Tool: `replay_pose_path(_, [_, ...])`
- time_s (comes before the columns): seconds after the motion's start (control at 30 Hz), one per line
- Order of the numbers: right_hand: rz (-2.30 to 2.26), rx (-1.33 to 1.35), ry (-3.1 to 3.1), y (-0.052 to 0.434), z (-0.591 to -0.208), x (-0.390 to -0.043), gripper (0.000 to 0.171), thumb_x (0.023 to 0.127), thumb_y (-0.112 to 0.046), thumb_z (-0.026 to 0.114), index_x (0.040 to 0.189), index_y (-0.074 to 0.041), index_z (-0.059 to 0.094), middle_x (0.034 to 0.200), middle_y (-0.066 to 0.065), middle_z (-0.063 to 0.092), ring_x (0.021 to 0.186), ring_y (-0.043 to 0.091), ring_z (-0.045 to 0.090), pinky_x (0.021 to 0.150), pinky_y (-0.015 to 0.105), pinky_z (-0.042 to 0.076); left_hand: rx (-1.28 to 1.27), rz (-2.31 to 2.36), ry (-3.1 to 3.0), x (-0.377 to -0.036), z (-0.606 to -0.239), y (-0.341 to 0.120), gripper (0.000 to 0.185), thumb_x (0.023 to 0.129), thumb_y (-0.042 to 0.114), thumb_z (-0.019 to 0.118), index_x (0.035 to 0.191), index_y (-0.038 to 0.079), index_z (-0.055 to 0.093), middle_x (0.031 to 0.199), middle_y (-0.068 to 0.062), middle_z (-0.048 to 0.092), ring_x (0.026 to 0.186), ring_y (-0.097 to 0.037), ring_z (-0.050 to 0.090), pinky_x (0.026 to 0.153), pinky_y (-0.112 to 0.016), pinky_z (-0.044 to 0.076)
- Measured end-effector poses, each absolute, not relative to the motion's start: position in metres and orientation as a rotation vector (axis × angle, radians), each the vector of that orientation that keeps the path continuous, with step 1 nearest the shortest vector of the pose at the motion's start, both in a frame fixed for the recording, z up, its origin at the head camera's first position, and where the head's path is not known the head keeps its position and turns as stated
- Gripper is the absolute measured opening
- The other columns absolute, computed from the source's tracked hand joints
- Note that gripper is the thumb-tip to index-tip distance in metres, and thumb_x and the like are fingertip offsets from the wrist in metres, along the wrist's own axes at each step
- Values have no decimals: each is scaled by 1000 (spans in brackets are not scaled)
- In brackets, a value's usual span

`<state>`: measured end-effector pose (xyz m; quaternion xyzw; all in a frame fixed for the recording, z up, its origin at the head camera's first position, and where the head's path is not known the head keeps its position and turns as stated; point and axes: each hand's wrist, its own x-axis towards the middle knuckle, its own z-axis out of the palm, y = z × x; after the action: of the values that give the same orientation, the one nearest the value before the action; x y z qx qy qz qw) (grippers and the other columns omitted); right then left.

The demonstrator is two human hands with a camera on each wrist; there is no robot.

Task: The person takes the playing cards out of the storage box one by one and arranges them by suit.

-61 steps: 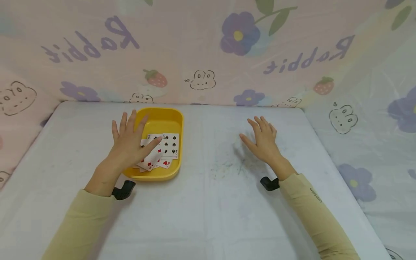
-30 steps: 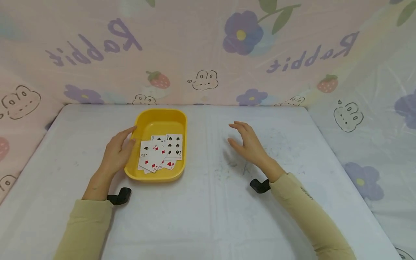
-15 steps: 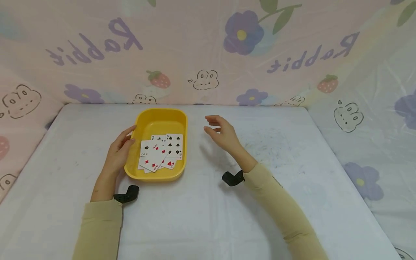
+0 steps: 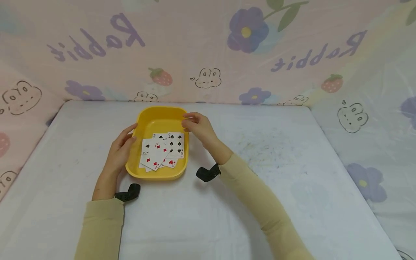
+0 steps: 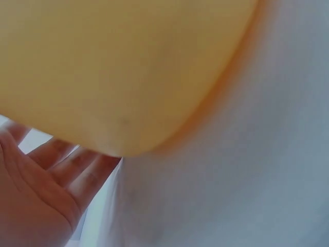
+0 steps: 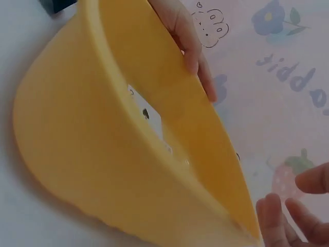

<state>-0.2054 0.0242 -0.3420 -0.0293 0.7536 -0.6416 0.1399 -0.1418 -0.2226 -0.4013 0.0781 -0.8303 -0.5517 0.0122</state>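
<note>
A yellow plastic tray (image 4: 157,174) rests on the white-covered table, with several playing cards (image 4: 155,155) lying face up and overlapping in its near half. At its left side my left hand (image 4: 117,153) holds the rim, the thumb over the edge and the fingers along the outside. The left wrist view shows those fingers (image 5: 67,164) against the tray's outer wall (image 5: 118,77). My right hand (image 4: 203,130) is at the tray's far right rim, fingertips by the edge. In the right wrist view its thumb (image 6: 312,180) stands apart from the tray wall (image 6: 77,128).
Black wrist cameras (image 4: 208,173) sit on both wrists, the right one low beside the tray's near right side. A patterned curtain (image 4: 182,43) rises behind the table and along both sides. Faint dark marks (image 4: 266,148) spot the cloth on the right.
My left hand has come down from above the tray to its left rim. The right hand has moved left across the table to the tray's right rim. Tray and cards have stayed put.
</note>
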Motion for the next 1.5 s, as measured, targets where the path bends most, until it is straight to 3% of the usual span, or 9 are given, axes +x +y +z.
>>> replay_pose_path(0.3, [-1644,-47,2136,-5,-341,-204,45,89,-15,61,132,-5,53,116,15,65,104,27,65,97,35,50,274,-1760,-2563,-142,-401,-223,46,102,33,36,148,33,35,153,-16,32,135,-36,33,112,-56,28])
replay_pose_path(0.53, [-1523,30,2065,-25,-342,-205,47,87,-15,67,132,-6,56,127,13,60,115,28,58,99,35,48,272,-1784,-2537,-142,-402,-222,46,103,32,37,148,31,36,153,-15,32,136,-35,31,113,-55,27])
replay_pose_path(0.63, [-1451,34,2092,-33,-344,-205,45,86,-16,69,129,-6,59,122,10,61,107,25,57,91,32,50,258,-1773,-2534,-143,-402,-222,46,103,31,37,149,28,36,153,-15,33,136,-34,31,112,-55,28])
replay_pose_path(0.7, [-1411,41,2113,-37,-347,-204,44,84,-16,71,126,-5,61,114,10,61,92,22,54,80,27,47,260,-1775,-2531,-143,-402,-222,46,103,31,37,149,27,36,153,-15,33,136,-34,31,112,-55,28])
replay_pose_path(0.8, [-1314,70,2160,-44,-350,-202,44,82,-18,74,123,-7,63,111,7,60,85,20,48,78,28,46,273,-1780,-2527,-143,-403,-221,46,103,31,38,148,27,36,153,-14,32,137,-34,30,112,-55,28])
replay_pose_path(0.93, [-1177,78,2213,-49,-353,-199,49,79,-22,77,124,-10,61,122,4,59,97,21,51,94,35,48,294,-1796,-2523,-143,-403,-222,46,103,32,38,149,29,36,155,-11,31,140,-34,27,114,-54,26])
replay_pose_path(1.07, [-1041,39,2309,-57,-359,-195,54,76,-24,80,124,-12,59,122,7,57,101,24,50,92,36,48,303,-1805,-2514,-143,-403,-223,46,102,33,38,149,30,36,156,-9,29,141,-34,26,114,-55,24])
replay_pose_path(1.3, [-620,-142,2618,-72,-370,-180,76,64,-32,87,129,-20,51,125,6,45,116,25,37,99,45,35,292,-1827,-2491,-142,-404,-223,46,102,31,40,148,29,37,156,-7,30,141,-32,26,114,-53,25])
replay_pose_path(1.5, [-715,-105,2613,-70,-370,-179,64,70,-21,83,126,-17,50,117,7,51,106,24,43,92,39,39,298,-1821,-2494,-143,-404,-223,46,102,32,40,148,29,38,155,-8,31,140,-31,28,114,-52,26])
